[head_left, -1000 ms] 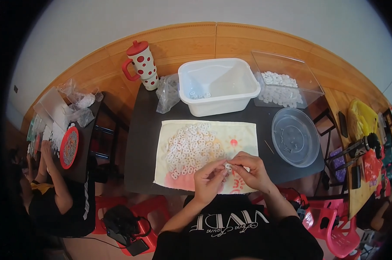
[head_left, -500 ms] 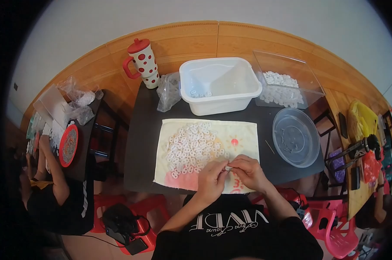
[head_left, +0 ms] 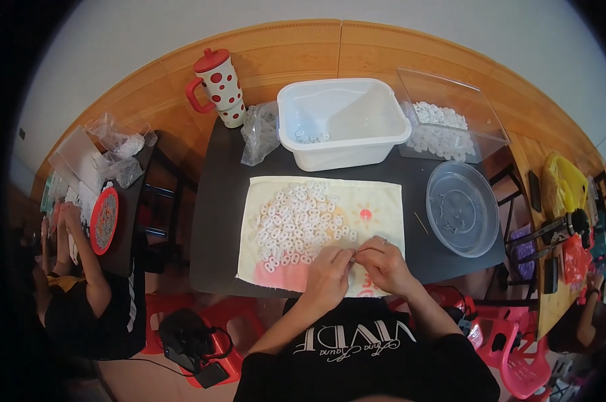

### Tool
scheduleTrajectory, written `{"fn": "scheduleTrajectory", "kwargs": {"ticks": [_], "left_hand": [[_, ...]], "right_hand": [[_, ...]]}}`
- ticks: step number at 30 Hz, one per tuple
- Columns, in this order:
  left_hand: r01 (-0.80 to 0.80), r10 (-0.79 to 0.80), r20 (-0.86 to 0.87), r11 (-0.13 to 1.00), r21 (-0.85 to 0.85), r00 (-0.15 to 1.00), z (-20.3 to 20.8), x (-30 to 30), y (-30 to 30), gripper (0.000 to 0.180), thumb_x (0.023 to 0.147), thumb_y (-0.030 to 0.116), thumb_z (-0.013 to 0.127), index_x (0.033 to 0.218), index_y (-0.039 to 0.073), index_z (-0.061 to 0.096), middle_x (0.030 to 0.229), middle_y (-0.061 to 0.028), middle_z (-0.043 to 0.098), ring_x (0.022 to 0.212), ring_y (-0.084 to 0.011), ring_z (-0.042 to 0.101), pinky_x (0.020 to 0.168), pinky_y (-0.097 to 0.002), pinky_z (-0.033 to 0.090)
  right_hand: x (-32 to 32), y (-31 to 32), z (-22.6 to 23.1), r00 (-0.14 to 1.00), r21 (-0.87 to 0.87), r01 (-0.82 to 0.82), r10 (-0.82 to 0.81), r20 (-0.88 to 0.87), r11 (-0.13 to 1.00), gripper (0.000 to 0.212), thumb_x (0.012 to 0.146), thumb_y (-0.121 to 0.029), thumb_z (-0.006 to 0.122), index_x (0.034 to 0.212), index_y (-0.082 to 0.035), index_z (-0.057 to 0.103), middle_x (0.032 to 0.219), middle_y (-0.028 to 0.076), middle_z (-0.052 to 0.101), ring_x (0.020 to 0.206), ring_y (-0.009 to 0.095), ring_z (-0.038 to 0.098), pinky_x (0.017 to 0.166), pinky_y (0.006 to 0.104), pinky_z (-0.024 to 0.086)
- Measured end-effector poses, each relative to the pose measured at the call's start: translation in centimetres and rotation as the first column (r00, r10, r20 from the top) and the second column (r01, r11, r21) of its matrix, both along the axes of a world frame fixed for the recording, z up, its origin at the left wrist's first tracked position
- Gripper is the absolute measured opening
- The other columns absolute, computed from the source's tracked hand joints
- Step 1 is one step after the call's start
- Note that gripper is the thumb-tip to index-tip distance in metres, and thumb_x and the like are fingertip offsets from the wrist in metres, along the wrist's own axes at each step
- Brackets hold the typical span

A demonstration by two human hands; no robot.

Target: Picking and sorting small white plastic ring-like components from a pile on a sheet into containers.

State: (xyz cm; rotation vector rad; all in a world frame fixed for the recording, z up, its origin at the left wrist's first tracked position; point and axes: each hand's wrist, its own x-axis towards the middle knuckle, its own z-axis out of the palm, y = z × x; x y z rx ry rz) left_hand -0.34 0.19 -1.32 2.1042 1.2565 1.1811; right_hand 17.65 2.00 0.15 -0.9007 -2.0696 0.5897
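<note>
My left hand (head_left: 328,275) and my right hand (head_left: 385,266) meet over the front of a pale yellow towel (head_left: 383,201). Thumbs and forefingers of both are closed in a pinch, tip to tip, on a small pale piece that the fingers mostly hide. To the left of the fingertips spreads a heap of small white two-holed plastic pieces (head_left: 296,224), each like a figure eight. One such piece (head_left: 353,236) lies just beyond the fingers.
Behind the towel stands a white tub (head_left: 346,157) with several pieces inside. Right of it, a clear box (head_left: 480,137) holds white pieces. A round clear lid (head_left: 474,234) with dark bits and a thin stick (head_left: 421,223) lie at right; a dotted tumbler (head_left: 224,90) stands back left.
Both hands stay pinched together at nearly the same spot, with small finger shifts; the piece between them shows less. The whole view has shifted slightly.
</note>
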Motion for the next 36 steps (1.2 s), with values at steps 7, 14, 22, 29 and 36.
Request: {"fn": "scheduleTrajectory", "kwargs": {"ticks": [7, 14, 22, 29, 36], "left_hand": [[0.045, -0.046, -0.012, 0.999, -0.013, 0.999, 0.2, -0.2, 0.3, 0.03, 0.077, -0.006, 0.063, 0.107, -0.001, 0.063, 0.085, -0.0165, 0.058, 0.082, -0.0366, 0.058, 0.068, -0.0448, 0.048], [0.06, -0.055, 0.076, 0.995, -0.075, 0.996, 0.4, -0.8, 0.4, 0.025, 0.078, -0.006, 0.065, 0.102, -0.002, 0.065, 0.088, -0.0174, 0.061, 0.083, -0.0371, 0.06, 0.07, -0.0431, 0.049], [0.148, -0.149, 0.015, 0.988, 0.033, 0.989, 0.0, -1.4, 0.0, 0.019, 0.075, -0.006, 0.064, 0.093, -0.001, 0.064, 0.089, -0.015, 0.06, 0.084, -0.0353, 0.06, 0.07, -0.0421, 0.05], [0.183, -0.178, -0.064, 0.981, 0.067, 0.982, 0.5, -1.0, 0.6, 0.018, 0.069, -0.006, 0.064, 0.086, -0.001, 0.061, 0.085, -0.0133, 0.055, 0.079, -0.0337, 0.055, 0.065, -0.0424, 0.048], [0.187, -0.17, -0.189, 0.98, 0.071, 0.967, 0.7, -1.0, 0.2, 0.024, 0.063, -0.006, 0.064, 0.086, -0.002, 0.06, 0.086, -0.014, 0.053, 0.079, -0.0342, 0.054, 0.065, -0.0422, 0.048]], "right_hand": [[0.0, 0.1, -0.1, 1.0, -0.006, 0.009, -0.009, -0.015, 1.0, 0.022, 0.07, 0.013, 0.064, 0.087, 0.001, 0.07, 0.091, 0.013, 0.066, 0.081, 0.03, 0.064, 0.07, 0.0361, 0.052], [-0.1, 0.3, 0.0, 1.0, 0.042, -0.003, 0.003, 0.007, 0.999, 0.022, 0.068, 0.011, 0.065, 0.087, 0.001, 0.069, 0.088, 0.012, 0.064, 0.078, 0.03, 0.063, 0.067, 0.0365, 0.051], [0.1, -0.3, -0.4, 0.988, 0.17, -0.112, 0.091, 0.128, 0.979, 0.026, 0.061, 0.004, 0.064, 0.087, 0.002, 0.065, 0.086, 0.012, 0.057, 0.08, 0.031, 0.058, 0.068, 0.0379, 0.05], [0.2, -0.2, -0.3, 0.984, 0.215, -0.114, 0.08, 0.161, 0.97, 0.021, 0.061, 0.002, 0.064, 0.083, 0.004, 0.063, 0.085, 0.012, 0.057, 0.079, 0.028, 0.058, 0.069, 0.0357, 0.049], [0.2, 0.0, -0.5, 0.969, 0.19, -0.171, 0.131, 0.21, 0.967, 0.02, 0.065, -0.001, 0.063, 0.085, 0.001, 0.062, 0.085, 0.01, 0.052, 0.08, 0.029, 0.053, 0.073, 0.0364, 0.047]]}}
